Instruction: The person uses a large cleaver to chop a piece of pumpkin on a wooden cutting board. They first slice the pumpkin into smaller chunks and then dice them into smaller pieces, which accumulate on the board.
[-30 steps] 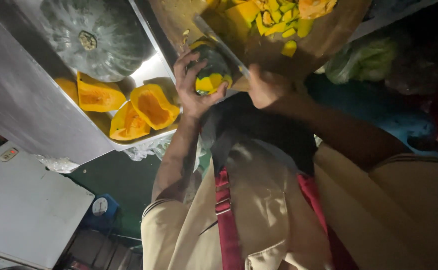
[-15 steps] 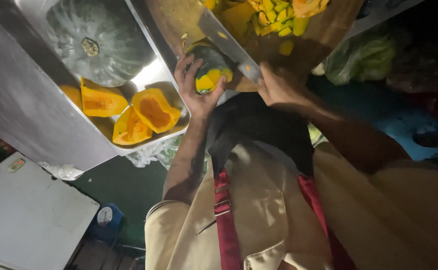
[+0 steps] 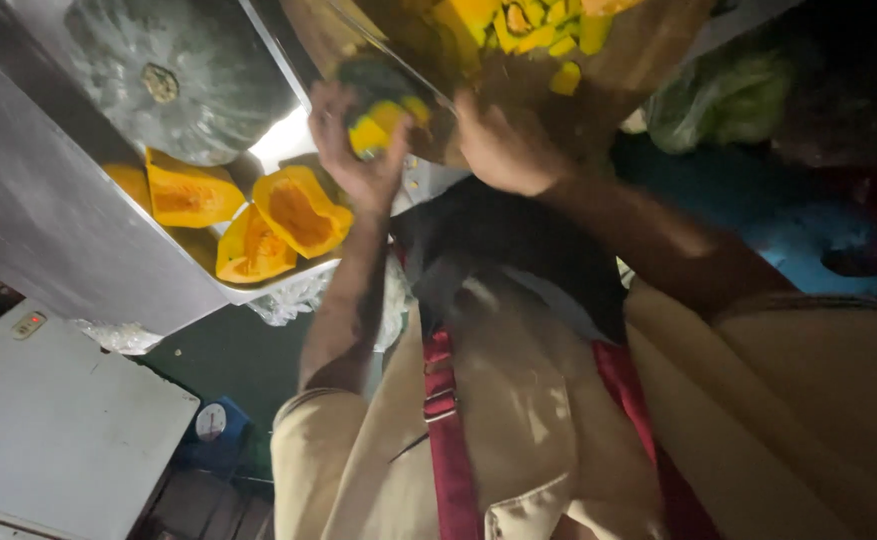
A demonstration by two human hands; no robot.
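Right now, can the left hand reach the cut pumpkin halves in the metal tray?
Probably yes. The cut pumpkin halves lie in the metal tray beside the left hand, nothing between. But its fingers hold a pumpkin piece, so it must let go first. The right hand grips a knife.

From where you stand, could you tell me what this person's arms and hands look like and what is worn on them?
Both hands are bare, without gloves: the left hand and the right hand. The forearms are bare too. Short, loose beige sleeves end above the elbows. I can make out no watch, ring or bracelet, though the picture is dim and blurred.
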